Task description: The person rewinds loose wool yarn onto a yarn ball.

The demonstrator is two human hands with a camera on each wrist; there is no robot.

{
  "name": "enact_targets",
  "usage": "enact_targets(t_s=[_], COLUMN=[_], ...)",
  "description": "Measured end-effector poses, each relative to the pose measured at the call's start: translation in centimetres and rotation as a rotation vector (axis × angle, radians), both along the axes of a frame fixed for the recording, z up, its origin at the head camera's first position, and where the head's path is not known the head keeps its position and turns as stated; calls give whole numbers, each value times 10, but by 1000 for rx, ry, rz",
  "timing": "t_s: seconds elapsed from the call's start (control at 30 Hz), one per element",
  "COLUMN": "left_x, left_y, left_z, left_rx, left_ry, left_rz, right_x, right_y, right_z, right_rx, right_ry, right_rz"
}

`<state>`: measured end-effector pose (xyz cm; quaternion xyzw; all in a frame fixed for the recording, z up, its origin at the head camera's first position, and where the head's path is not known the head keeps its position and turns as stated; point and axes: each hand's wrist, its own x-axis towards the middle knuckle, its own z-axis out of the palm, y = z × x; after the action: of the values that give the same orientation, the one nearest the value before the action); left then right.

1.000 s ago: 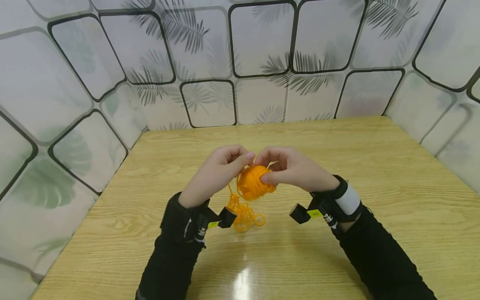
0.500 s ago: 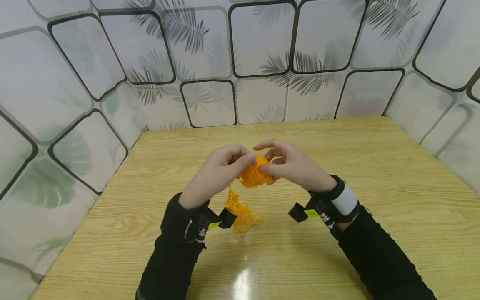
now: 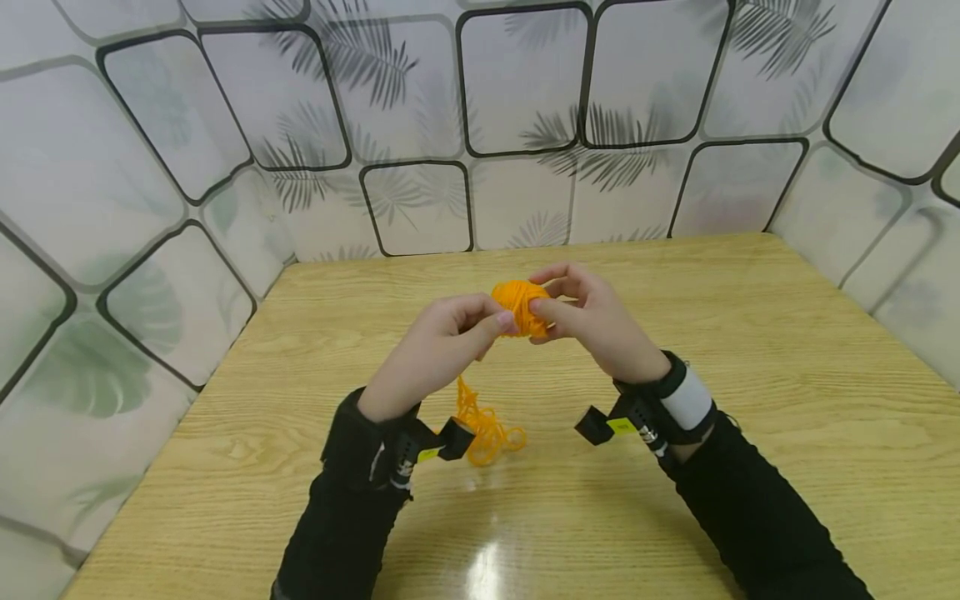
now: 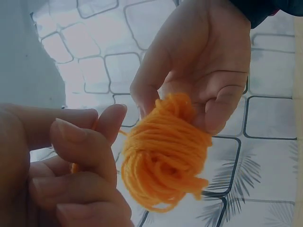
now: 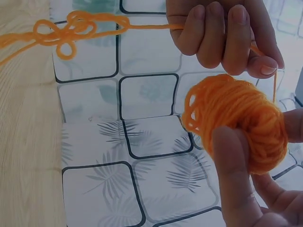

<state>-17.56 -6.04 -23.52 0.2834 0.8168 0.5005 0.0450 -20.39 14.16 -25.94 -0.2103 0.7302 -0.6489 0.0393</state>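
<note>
An orange ball of yarn (image 3: 519, 307) is held up above the table by my right hand (image 3: 596, 321), thumb on the near side and fingers round the far side. Its wraps and a few loose loops show in the right wrist view on the yarn ball (image 5: 236, 111). Close beside it, my left hand (image 3: 442, 337) pinches the yarn strand between thumb and forefinger, its other fingers curled. From that hand (image 5: 222, 38) the strand runs taut to the ball on one side. On the other it leads down to a loose tangle of yarn (image 3: 487, 433).
The tangle lies on a light wooden table (image 3: 675, 500), between my forearms. Patterned wall covering (image 3: 525, 83) closes in the table's back and sides. Each wrist carries a strapped black camera, such as the left camera (image 3: 453, 437).
My right hand has carried the yarn ball upward and away, from below the left fingertips to beyond them. The left hand stays nearly in place, still pinching the strand.
</note>
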Motion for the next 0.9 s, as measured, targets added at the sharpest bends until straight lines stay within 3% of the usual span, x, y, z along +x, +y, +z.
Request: enact_targets(t_s=[0.4, 0.73, 0.9], left_x=[-1, -4, -6], left_y=[2, 2, 1], left_z=[-2, -4, -6], left_rx=[-25, -35, -50], left_ry=[-4, -30, -34], left_rz=[-38, -72, -84], right_x=[5, 11, 11], right_y=[0, 2, 4], right_z=[4, 9, 7], right_rx=[-215, -430, -502], right_ry=[0, -17, -31], right_rz=[-49, 36, 120])
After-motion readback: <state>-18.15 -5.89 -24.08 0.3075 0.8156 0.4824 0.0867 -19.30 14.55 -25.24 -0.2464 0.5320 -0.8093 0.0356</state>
